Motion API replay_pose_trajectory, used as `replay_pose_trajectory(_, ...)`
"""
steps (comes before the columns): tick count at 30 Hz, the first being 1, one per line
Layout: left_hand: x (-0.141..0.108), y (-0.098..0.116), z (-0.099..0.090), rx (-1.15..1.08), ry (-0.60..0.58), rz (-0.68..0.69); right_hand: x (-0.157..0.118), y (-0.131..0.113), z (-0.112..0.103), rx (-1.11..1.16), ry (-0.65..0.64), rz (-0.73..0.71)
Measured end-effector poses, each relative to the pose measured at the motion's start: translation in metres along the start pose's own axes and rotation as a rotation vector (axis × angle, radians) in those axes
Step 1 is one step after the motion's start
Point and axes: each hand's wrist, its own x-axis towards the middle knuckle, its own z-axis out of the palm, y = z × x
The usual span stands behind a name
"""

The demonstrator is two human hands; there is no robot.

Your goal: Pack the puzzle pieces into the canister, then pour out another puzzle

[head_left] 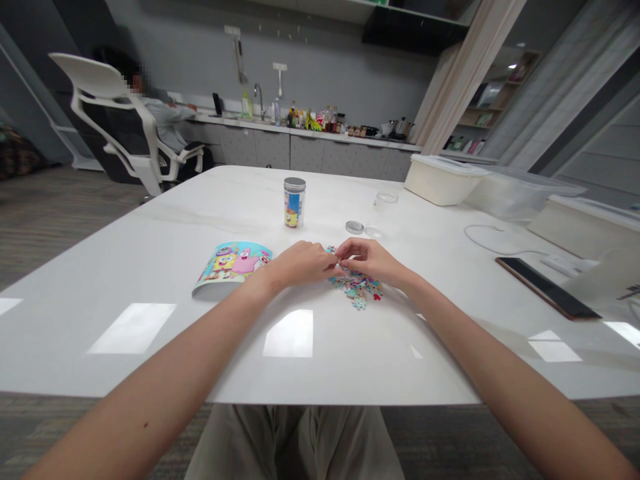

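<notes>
A loose pile of small colourful jigsaw puzzle pieces (356,291) lies on the white table under and in front of my hands. My right hand (373,260) pinches what looks like a puzzle piece between thumb and forefinger, just over the pile. My left hand (304,262) comes in from the other side with its fingers closed, its fingertips meeting those of the right; what they hold is mostly hidden. Left of that hand, a curled cartoon picture sheet (235,263) rests on the table, partly behind my left forearm.
Beyond my hands stands a lidded clear jar (294,205) with a cartoon label. A loose metal lid (355,227) lies near a clear open jar (385,207). On the right are storage boxes (443,179), a white cable and a dark tablet-like device (545,287). A person sits far left.
</notes>
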Motion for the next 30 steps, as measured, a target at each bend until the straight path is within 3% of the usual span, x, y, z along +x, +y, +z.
replay_pose_trajectory(8, 0.0005, 0.0022, -0.0042, -0.002, -0.007, -0.014, 0.0000, -0.0042, 0.0018, 0.198, 0.089, 0.059)
replay_pose_trajectory(30, 0.0010, 0.0012, 0.0013, 0.022, 0.040, -0.013, -0.0018, -0.0034, -0.0007, 0.290, 0.046, 0.097)
